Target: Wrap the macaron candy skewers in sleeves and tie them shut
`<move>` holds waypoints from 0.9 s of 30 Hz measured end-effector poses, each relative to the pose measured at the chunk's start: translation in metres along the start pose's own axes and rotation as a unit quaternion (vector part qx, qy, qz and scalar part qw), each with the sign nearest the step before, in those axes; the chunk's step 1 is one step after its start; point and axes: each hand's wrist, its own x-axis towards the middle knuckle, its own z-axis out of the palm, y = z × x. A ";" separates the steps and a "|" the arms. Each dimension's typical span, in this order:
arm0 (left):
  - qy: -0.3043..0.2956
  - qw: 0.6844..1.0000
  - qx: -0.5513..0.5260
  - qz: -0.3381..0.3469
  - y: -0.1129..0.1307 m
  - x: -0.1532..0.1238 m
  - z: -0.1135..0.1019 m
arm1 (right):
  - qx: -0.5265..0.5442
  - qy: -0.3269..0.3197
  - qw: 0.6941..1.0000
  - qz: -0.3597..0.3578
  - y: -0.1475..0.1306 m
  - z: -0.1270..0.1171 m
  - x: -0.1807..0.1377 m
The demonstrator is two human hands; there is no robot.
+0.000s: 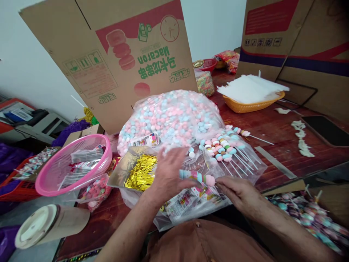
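My right hand (240, 191) pinches the stick end of a marshmallow skewer (209, 179) with pink, blue and white pieces, held level above the table. At its other end is my left hand (167, 176), somewhat blurred, its thumb apart from the fingers and the skewer's tip between; firm contact cannot be made out. Just left of that hand, a box (117, 178) holds gold twist ties (140, 173). Below the skewer lie printed wrappers (184, 203) on clear plastic. Several finished-looking skewers (223, 147) lie beyond my right hand, their white sticks towards me.
A big clear bag of pastel marshmallows (169, 114) stands before a tall carton (152, 47). Left are a pink basket (40, 185) and a lidded cup (68, 220). Right are a yellow basket (251, 106) of white sticks, a phone (328, 130), and a carton of wrapped skewers (308, 214).
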 end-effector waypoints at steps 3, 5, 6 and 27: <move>0.323 0.883 -0.234 -0.247 -0.007 -0.021 0.007 | 0.095 0.023 0.993 0.066 -0.001 0.011 0.000; 0.304 0.746 -0.452 -0.383 -0.004 -0.026 0.017 | 0.129 0.007 0.989 0.075 -0.009 0.019 0.002; 0.255 0.680 -0.544 -0.421 -0.001 -0.025 0.021 | 0.138 -0.006 0.988 0.068 -0.015 0.024 0.004; 0.211 0.528 -0.699 -0.434 -0.013 -0.007 0.006 | 0.184 -0.070 0.978 0.061 -0.032 0.045 0.017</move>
